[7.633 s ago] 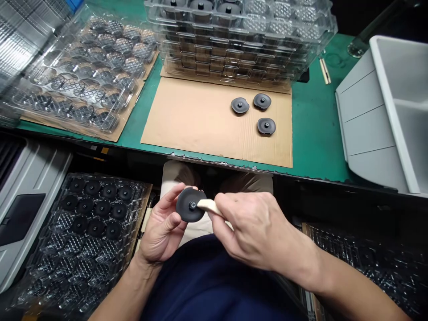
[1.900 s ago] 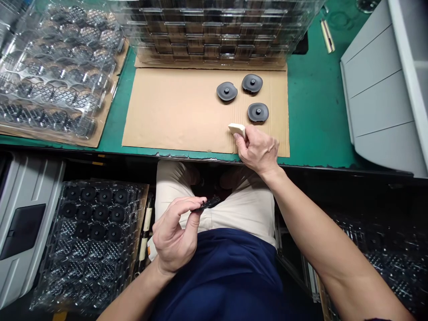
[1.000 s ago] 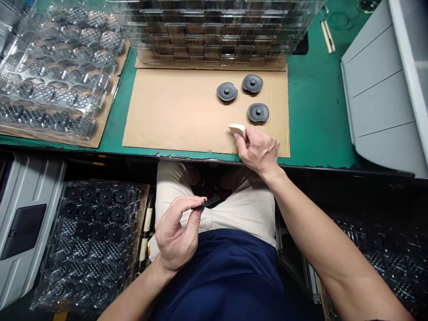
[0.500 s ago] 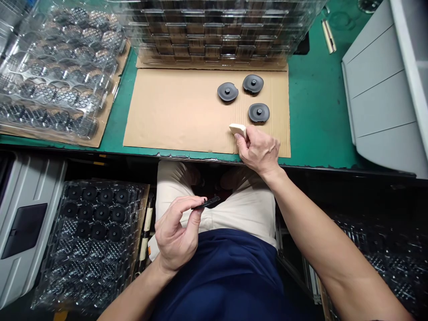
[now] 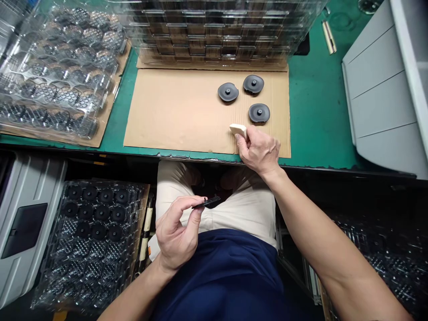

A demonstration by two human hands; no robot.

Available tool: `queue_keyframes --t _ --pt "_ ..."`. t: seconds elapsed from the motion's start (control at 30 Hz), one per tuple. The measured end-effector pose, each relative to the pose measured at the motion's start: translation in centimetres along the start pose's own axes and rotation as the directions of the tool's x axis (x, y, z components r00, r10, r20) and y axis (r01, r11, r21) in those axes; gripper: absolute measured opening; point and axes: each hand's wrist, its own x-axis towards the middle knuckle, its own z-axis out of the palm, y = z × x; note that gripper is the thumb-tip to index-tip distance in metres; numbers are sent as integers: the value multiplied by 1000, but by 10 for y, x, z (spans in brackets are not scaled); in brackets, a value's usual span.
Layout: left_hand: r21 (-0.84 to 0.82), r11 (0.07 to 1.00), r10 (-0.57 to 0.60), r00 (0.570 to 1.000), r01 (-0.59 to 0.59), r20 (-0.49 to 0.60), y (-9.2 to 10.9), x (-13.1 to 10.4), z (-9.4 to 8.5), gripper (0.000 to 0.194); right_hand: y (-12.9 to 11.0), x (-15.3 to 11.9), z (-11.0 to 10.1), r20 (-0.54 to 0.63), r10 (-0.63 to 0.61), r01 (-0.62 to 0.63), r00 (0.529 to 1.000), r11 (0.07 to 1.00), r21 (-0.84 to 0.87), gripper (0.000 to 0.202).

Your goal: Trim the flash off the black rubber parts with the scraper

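My left hand point(image 5: 177, 229) pinches a thin black plastic part point(image 5: 209, 203) by its edge, above my lap. The part is seen nearly edge-on, so its face is hidden. My right hand point(image 5: 259, 149) rests at the front edge of the cardboard sheet point(image 5: 174, 111), closed around a cream-coloured block point(image 5: 238, 129) whose end sticks out past the thumb. Beyond that hand lie three rounded dark discs, each with a small central stub: one at left point(image 5: 228, 92), one at the back point(image 5: 253, 84) and one nearest the hand point(image 5: 259, 113).
Stacked clear plastic trays point(image 5: 214, 40) stand at the back of the green table point(image 5: 314, 102). More clear trays point(image 5: 56, 84) lie at left. A grey bin point(image 5: 384, 89) is on the right. Below left, a tray point(image 5: 93, 249) holds several black discs.
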Motion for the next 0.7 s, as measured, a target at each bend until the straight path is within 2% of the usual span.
queue_keyframes --t 0.7 --pt "-43 996 -77 997 78 10 -1 -1 1 30 0 0 1 -2 11 -11 1000 1000 14 35"
